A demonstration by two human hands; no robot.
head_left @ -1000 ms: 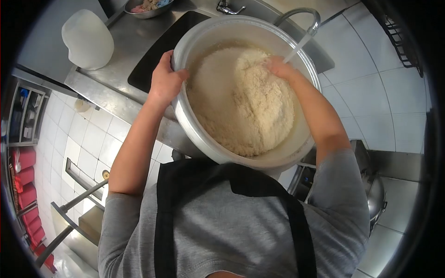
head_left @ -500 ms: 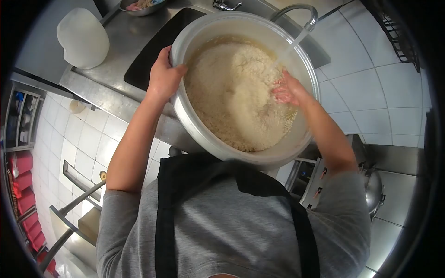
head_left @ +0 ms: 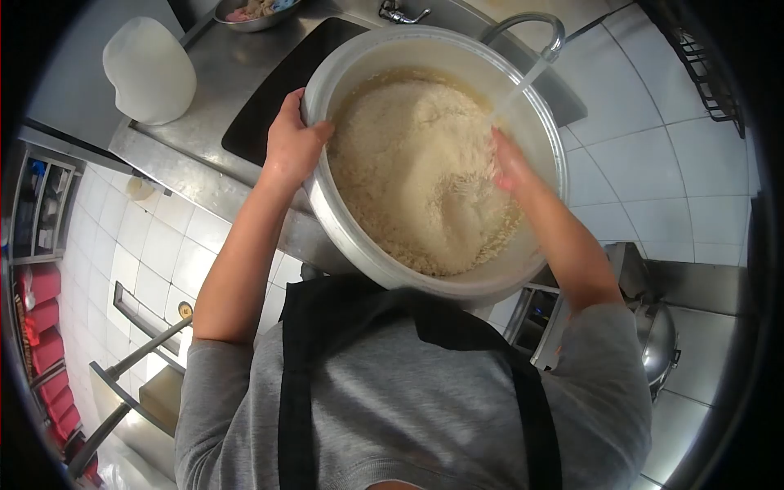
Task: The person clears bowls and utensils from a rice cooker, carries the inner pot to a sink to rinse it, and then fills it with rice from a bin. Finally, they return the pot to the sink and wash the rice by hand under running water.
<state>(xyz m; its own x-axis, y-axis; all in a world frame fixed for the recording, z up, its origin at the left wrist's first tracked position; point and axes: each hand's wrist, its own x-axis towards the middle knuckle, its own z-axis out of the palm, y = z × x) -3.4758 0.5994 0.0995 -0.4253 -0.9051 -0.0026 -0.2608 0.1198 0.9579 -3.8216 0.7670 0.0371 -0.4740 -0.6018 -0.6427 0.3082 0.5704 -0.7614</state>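
Note:
A large metal pot (head_left: 331, 192) holds rice (head_left: 408, 180) wetted by cloudy water. Its left rim is gripped by my left hand (head_left: 292, 147), thumb over the inner edge and fingers on the outside. My right hand (head_left: 508, 163) is inside the pot at the right, against the rice; its fingers are mostly sunk in the rice and water, so their pose is hidden. From the curved faucet (head_left: 555, 41) a stream of water (head_left: 523, 86) runs into the pot beside my right hand.
Left of the pot, a white plastic jug (head_left: 149, 73) stands on the steel counter (head_left: 184, 163). Behind are a metal bowl (head_left: 253, 20) with contents and a tap handle (head_left: 403, 12). A black wire rack (head_left: 702, 65) hangs at upper right; a wok-like pan (head_left: 657, 343) is at right.
My right hand has pushed deeper into the rice, and its fingers, visible before, are now mostly covered. The rice surface has shifted. My left hand stays on the rim.

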